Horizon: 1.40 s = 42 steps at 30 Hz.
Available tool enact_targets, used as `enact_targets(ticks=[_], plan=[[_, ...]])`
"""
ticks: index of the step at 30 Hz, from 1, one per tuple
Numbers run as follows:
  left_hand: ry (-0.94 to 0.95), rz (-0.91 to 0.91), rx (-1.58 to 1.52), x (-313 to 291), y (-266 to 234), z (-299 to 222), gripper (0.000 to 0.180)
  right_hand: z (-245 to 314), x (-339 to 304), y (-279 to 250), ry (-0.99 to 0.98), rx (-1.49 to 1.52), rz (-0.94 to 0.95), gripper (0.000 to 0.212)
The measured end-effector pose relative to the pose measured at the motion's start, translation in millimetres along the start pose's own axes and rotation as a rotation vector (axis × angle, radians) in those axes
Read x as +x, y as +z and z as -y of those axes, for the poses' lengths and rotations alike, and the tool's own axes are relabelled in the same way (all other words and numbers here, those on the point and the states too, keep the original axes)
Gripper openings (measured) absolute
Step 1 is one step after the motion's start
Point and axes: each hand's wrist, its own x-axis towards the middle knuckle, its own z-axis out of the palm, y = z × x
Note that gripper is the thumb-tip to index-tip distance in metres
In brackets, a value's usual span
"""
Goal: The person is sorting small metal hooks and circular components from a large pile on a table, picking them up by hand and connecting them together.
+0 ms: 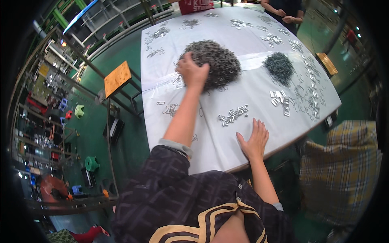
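A large heap of small bent metal wire pieces (pixel 221 60) lies on the white-covered table (pixel 219 150). My left hand (pixel 193 73) reaches over the left side of this heap, its thumb and fingers apart, slightly blurred; nothing can be made out in it. My right hand (pixel 254 139) rests on the sheet near the front edge with its fingers stretched out and holds nothing. Just beyond it lies a small cluster of short silvery metal parts (pixel 234 115). Some loose wire loops (pixel 171 109) are scattered beside my left forearm.
A smaller dark heap (pixel 278 68) sits on the right, near flat silvery pieces (pixel 279 98) and loose wire parts (pixel 312 93). Across the table stand a red box (pixel 196 6) and another person (pixel 285 14). A wooden stool (pixel 118 79) is at left, a plaid cloth (pixel 344 170) at right.
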Motion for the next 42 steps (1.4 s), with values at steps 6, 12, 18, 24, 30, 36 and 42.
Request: enact_targets(ticks=[6,12,18,24,30,36,42], plan=[[0.093,-0.053,0.122,-7,14,-30,0.073,12,1,-7,0.025,-0.098,0.083,0.08],[-0.038,0.138,0.095,36,7,-12,0.076,15,2,-3,-0.027,-0.11,0.071,0.078],[0.212,0.118,0.169,-33,-4,21,0.09,14,2,-10,0.003,-0.134,0.072,0.079],[-0.065,-0.024,0.051,-22,29,-18,0.087,20,5,-10,-0.001,-0.124,0.099,0.081],[0.139,0.077,0.123,-69,48,-52,0.101,11,7,-9,-0.001,-0.143,0.101,0.08],[0.379,0.139,-0.326,-55,16,17,0.076,-4,6,-2,-0.037,-0.094,0.018,0.077],[0.013,0.081,-0.231,18,-4,150,0.034,1,4,-3,-0.042,-0.085,0.02,0.076]])
